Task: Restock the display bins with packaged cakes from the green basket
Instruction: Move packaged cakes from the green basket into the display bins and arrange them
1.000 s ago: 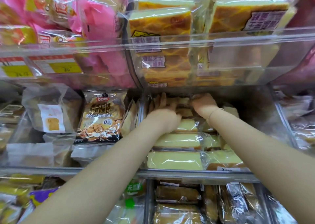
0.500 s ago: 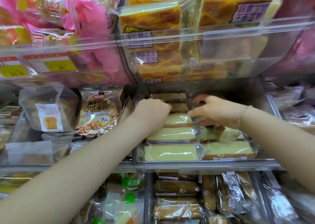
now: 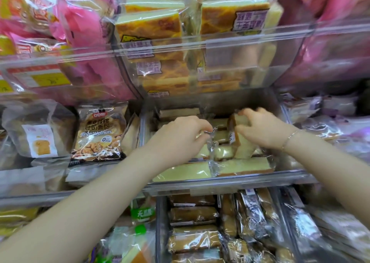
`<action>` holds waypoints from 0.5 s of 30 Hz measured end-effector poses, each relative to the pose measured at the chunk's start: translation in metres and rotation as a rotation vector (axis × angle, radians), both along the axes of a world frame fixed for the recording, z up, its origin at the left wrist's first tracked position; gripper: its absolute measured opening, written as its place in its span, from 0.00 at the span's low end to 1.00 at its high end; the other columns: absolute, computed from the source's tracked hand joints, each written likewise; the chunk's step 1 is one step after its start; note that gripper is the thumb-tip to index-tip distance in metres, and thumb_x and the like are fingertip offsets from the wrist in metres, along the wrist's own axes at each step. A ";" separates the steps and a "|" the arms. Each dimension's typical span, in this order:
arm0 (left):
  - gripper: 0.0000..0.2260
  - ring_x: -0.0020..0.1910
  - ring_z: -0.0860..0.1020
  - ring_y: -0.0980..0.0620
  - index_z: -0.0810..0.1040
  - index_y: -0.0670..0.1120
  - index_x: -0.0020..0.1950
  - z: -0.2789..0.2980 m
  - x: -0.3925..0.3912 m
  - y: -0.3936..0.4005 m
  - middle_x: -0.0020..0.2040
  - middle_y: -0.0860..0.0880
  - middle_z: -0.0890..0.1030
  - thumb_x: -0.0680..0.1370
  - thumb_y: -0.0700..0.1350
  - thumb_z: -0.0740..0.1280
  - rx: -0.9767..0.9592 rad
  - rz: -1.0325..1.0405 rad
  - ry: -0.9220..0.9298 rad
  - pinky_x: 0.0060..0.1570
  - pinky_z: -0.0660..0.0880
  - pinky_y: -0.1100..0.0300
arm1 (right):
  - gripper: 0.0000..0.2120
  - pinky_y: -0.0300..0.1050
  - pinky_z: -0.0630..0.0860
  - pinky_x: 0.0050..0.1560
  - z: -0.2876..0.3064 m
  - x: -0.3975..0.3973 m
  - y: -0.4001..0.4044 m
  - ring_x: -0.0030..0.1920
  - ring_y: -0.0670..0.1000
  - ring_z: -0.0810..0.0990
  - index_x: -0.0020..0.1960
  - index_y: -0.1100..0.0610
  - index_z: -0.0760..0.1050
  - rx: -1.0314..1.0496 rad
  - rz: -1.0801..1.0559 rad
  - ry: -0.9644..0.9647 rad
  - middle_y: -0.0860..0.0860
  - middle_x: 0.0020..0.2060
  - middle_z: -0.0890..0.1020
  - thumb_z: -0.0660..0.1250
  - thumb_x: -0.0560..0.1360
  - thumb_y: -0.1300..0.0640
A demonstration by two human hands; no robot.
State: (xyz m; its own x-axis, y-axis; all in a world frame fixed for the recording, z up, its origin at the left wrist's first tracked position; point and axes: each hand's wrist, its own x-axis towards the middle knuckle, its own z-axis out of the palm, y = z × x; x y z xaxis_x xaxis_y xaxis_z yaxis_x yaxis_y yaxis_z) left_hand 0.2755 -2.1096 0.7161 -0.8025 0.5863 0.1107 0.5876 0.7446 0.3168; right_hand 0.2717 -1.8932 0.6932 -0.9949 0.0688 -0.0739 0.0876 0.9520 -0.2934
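Packaged cakes (image 3: pixel 243 165) lie in rows in the clear middle display bin (image 3: pixel 220 184), right of a Rye Walnuts bread bag (image 3: pixel 99 134). Left hand (image 3: pixel 178 138) pinches a crinkled wrapper edge; further right, right hand (image 3: pixel 264 130) grasps a tilted cake (image 3: pixel 241 140).

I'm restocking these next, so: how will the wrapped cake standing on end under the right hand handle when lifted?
The cake is probably light and soft: pale sponge that fingers could dent. Its clear, shiny wrapper likely makes it slippery, and the loose film would crinkle. Standing on end among flat-lying cakes, it may tip if the right hand lets go.
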 end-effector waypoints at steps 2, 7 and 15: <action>0.13 0.58 0.76 0.53 0.77 0.52 0.63 -0.003 0.001 0.014 0.59 0.52 0.79 0.80 0.48 0.61 0.057 0.025 -0.052 0.58 0.74 0.51 | 0.32 0.49 0.67 0.62 -0.010 0.006 -0.003 0.64 0.61 0.69 0.73 0.54 0.59 -0.098 -0.047 -0.118 0.61 0.66 0.67 0.65 0.74 0.45; 0.32 0.68 0.66 0.58 0.62 0.54 0.75 -0.013 0.002 0.028 0.72 0.55 0.67 0.74 0.50 0.71 0.159 -0.044 -0.175 0.62 0.63 0.66 | 0.17 0.48 0.79 0.40 0.009 0.022 0.008 0.46 0.56 0.80 0.58 0.59 0.73 -0.893 -0.266 -0.122 0.58 0.49 0.78 0.70 0.73 0.54; 0.24 0.52 0.77 0.65 0.72 0.57 0.63 0.001 0.015 0.043 0.53 0.60 0.81 0.70 0.49 0.76 0.631 0.030 -0.229 0.50 0.74 0.66 | 0.24 0.50 0.83 0.38 0.061 0.050 0.014 0.42 0.61 0.84 0.60 0.66 0.73 -1.277 -0.245 -0.227 0.68 0.53 0.78 0.59 0.79 0.45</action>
State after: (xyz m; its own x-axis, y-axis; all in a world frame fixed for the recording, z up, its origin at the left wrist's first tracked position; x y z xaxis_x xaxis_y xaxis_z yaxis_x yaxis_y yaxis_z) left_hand 0.2902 -2.0667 0.7166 -0.8614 0.4420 0.2503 0.4360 0.3906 0.8108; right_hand 0.3219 -1.8796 0.7541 -0.9238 0.0020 -0.3830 0.3828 -0.0291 -0.9234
